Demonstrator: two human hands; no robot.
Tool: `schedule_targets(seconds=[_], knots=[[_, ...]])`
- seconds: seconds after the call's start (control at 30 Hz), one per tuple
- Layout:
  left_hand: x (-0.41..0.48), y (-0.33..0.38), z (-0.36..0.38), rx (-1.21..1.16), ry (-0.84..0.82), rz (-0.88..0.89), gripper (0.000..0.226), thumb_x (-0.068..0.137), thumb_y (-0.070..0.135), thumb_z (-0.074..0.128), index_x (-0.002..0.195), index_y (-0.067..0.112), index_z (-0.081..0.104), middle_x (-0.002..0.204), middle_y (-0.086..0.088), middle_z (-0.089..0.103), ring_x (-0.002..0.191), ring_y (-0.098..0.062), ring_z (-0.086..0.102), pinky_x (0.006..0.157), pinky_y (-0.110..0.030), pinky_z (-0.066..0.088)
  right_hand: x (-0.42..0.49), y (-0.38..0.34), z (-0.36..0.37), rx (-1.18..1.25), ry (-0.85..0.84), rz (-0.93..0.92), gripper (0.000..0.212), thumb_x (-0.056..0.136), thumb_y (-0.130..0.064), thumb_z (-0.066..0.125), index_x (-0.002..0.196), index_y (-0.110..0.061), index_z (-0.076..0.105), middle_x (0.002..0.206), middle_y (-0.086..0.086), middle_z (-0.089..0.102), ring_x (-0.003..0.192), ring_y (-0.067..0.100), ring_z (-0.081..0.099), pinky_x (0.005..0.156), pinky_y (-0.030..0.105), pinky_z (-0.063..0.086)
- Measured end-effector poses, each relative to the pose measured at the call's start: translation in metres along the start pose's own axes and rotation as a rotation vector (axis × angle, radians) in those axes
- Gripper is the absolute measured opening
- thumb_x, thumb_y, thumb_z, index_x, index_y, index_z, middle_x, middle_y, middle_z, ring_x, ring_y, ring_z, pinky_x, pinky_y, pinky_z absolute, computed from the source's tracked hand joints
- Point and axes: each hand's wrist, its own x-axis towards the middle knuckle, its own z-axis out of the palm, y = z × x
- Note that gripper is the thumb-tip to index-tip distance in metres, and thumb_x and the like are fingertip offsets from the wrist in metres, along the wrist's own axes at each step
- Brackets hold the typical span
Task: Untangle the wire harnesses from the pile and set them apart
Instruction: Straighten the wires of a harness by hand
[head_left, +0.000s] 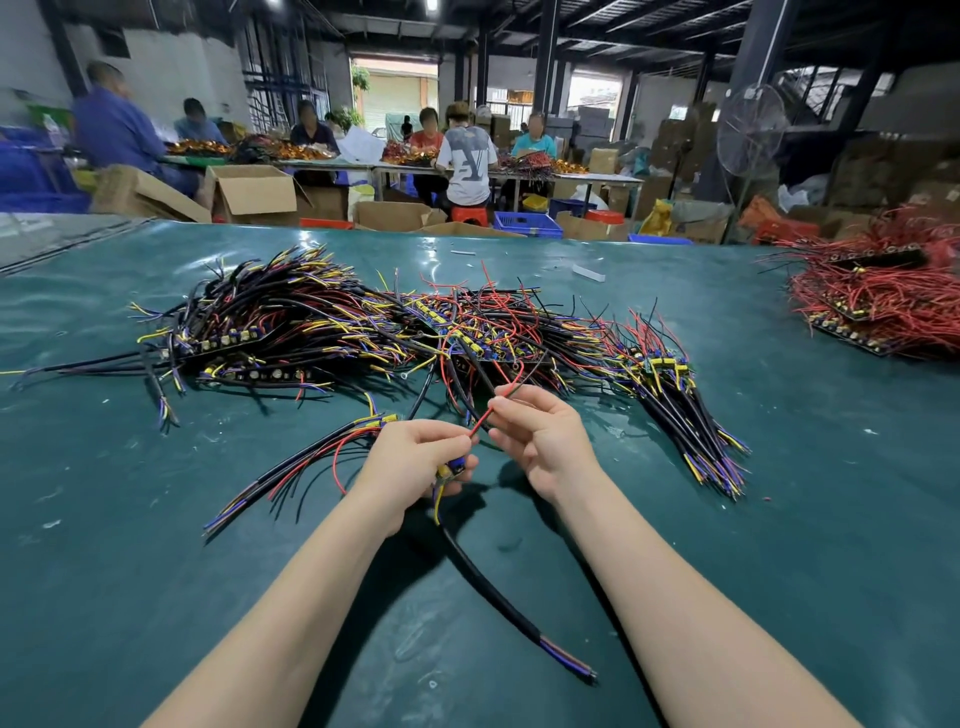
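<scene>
- Wire harnesses (363, 322) lie in a tangled pile at the middle of the green surface (156, 571), a smooth, slightly wrinkled sheet.
- They are black sheathed cables with yellow, blue and red ends.
- The room is a dim workshop hall where people sit at long tables (571, 179).
- Left hand (415, 457): fingers clamped round one harness (451, 467) at its blue-and-yellow block; its thick black cable (498, 597) trails toward the viewer.
- Right hand (540, 431): fingers pinched together on a thin red wire (480, 418) stretched between the hands.
- A small bundle (301, 462) lies apart, left of the hands.
- A red-wire heap (878, 296) sits far right.
- An open cardboard box (254, 195) and a blue crate (524, 223) stand on the floor; their contents cannot be told.
</scene>
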Motion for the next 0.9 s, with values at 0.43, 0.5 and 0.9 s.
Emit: schedule_targets(seconds=[0.43, 0.5, 0.9], knots=[[0.001, -0.001, 0.003, 0.067, -0.02, -0.025, 0.016, 0.084, 0.001, 0.063, 0.071, 0.011, 0.067, 0.054, 0.001, 0.066, 0.05, -0.007, 0.063, 0.047, -0.019, 0.051, 0.005, -0.002, -0.002, -0.125, 0.127, -0.135, 0.022, 0.085, 0.01, 0.054, 0.071, -0.007, 0.059, 0.064, 0.008, 0.056, 0.046, 0.008, 0.058, 0.049, 0.021, 0.053], [0.001, -0.001, 0.004, 0.075, -0.003, -0.014, 0.016, 0.084, 0.001, 0.062, 0.072, 0.011, 0.067, 0.055, 0.001, 0.066, 0.049, -0.007, 0.062, 0.046, -0.02, 0.05, 0.005, -0.004, -0.004, -0.091, 0.155, -0.16, 0.023, 0.082, 0.014, 0.055, 0.072, -0.007, 0.059, 0.065, 0.008, 0.057, 0.048, 0.009, 0.061, 0.048, 0.02, 0.054], [-0.003, 0.002, 0.001, 0.076, -0.076, -0.027, 0.019, 0.084, -0.005, 0.057, 0.069, 0.007, 0.062, 0.051, -0.001, 0.064, 0.045, -0.009, 0.059, 0.047, -0.02, 0.052, 0.007, -0.022, -0.021, -0.029, 0.084, 0.031, 0.023, 0.088, 0.001, 0.053, 0.068, -0.011, 0.05, 0.043, -0.004, 0.049, 0.035, 0.004, 0.046, 0.038, 0.015, 0.044]])
